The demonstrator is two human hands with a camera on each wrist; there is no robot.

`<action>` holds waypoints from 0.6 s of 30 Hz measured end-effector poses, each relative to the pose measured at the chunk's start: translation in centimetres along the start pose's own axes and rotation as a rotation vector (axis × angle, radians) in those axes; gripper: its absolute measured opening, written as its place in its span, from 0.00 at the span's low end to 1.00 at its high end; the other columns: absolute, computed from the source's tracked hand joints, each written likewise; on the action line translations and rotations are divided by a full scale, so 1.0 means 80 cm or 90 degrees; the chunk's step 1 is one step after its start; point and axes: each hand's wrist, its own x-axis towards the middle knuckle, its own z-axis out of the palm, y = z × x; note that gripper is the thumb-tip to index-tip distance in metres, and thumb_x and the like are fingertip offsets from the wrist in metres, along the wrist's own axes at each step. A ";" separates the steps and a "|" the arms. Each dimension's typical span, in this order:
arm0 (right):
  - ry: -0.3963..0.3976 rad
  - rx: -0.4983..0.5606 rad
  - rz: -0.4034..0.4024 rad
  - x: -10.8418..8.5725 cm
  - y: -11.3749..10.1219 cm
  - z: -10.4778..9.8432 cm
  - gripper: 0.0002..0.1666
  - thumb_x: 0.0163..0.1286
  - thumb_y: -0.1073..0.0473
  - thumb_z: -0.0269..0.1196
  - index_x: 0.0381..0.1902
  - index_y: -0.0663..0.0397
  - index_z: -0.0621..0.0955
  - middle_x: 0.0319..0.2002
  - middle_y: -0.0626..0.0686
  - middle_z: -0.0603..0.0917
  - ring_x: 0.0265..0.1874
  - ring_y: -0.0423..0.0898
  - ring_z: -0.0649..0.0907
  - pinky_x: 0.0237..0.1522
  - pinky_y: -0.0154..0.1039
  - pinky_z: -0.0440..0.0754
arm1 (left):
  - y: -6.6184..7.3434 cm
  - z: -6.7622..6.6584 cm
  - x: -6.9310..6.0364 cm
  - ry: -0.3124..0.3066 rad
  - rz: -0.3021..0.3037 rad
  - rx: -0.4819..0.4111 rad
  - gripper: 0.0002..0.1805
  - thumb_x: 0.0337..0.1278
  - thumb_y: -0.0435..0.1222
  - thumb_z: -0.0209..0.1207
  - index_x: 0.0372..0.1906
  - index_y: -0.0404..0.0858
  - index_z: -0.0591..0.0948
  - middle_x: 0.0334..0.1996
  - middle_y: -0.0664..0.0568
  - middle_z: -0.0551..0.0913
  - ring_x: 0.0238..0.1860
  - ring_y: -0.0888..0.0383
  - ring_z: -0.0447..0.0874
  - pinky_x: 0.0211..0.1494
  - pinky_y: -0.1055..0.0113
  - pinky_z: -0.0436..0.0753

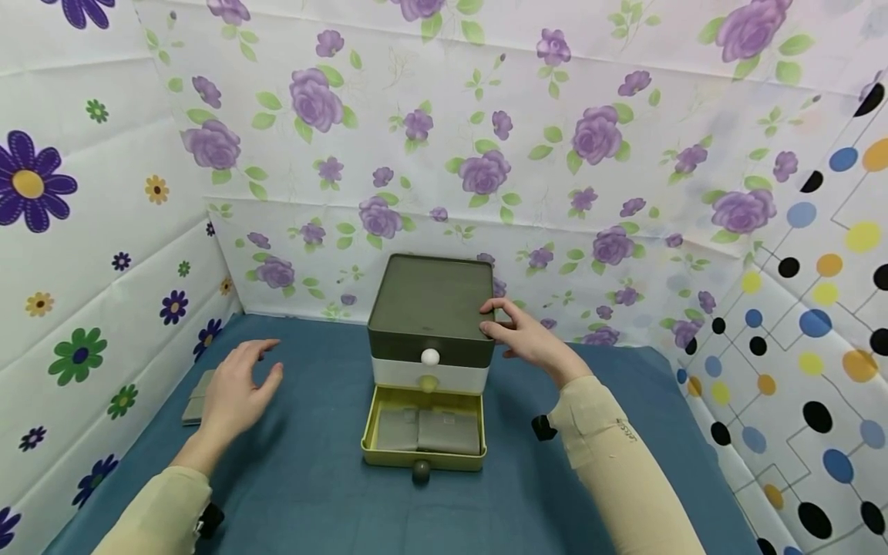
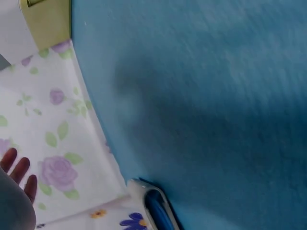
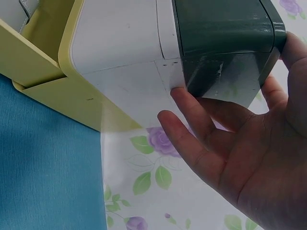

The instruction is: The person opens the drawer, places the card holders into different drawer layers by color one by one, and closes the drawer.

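A small chest of drawers (image 1: 432, 297) with a dark green top tier, a white middle and a yellow-green base stands on the blue cloth. Its bottom drawer (image 1: 425, 460) is pulled out, with two grey wallet-like pieces (image 1: 449, 432) lying side by side inside. My right hand (image 1: 523, 335) rests on the chest's upper right edge; the right wrist view shows its relaxed fingers (image 3: 192, 143) along the side wall. Over the cloth at left, my left hand (image 1: 239, 385) hovers with nothing in it. Beside and partly behind it lies another grey-beige wallet-like piece (image 1: 196, 401).
Blue cloth (image 1: 298, 486) covers the table. A purple-flowered sheet (image 1: 416, 154) hangs close behind the chest. Patterned sheets border the left (image 1: 125, 308) and the right (image 1: 784, 347). The bottom drawer's round dark knob (image 1: 421, 472) sticks out in front.
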 end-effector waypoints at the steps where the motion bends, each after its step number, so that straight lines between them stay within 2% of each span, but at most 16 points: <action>1: 0.000 -0.001 0.000 0.000 -0.001 0.000 0.24 0.84 0.39 0.59 0.72 0.32 0.70 0.68 0.55 0.80 0.64 0.57 0.79 0.61 0.64 0.78 | -0.003 -0.001 -0.001 -0.007 -0.017 0.004 0.22 0.69 0.32 0.65 0.65 0.34 0.82 0.54 0.37 0.84 0.49 0.39 0.82 0.44 0.39 0.78; 6: -0.001 -0.007 0.001 -0.002 -0.002 0.000 0.24 0.84 0.39 0.59 0.72 0.32 0.70 0.68 0.55 0.80 0.63 0.57 0.80 0.57 0.57 0.80 | -0.016 -0.007 -0.005 -0.056 -0.100 0.025 0.25 0.75 0.38 0.62 0.70 0.32 0.77 0.62 0.31 0.78 0.55 0.33 0.78 0.51 0.31 0.75; 12: 0.000 -0.009 0.004 -0.002 -0.003 0.000 0.25 0.84 0.38 0.59 0.71 0.32 0.70 0.68 0.55 0.80 0.65 0.57 0.79 0.57 0.56 0.80 | -0.032 -0.015 -0.006 -0.118 -0.189 0.062 0.32 0.78 0.44 0.58 0.75 0.28 0.70 0.68 0.25 0.71 0.64 0.25 0.70 0.57 0.25 0.70; 18: 0.000 -0.007 0.001 -0.004 -0.004 -0.001 0.24 0.84 0.38 0.59 0.71 0.32 0.70 0.69 0.54 0.80 0.65 0.57 0.79 0.55 0.55 0.81 | -0.050 -0.022 -0.007 -0.163 -0.293 0.075 0.41 0.79 0.51 0.55 0.80 0.26 0.62 0.72 0.20 0.63 0.68 0.19 0.62 0.61 0.21 0.64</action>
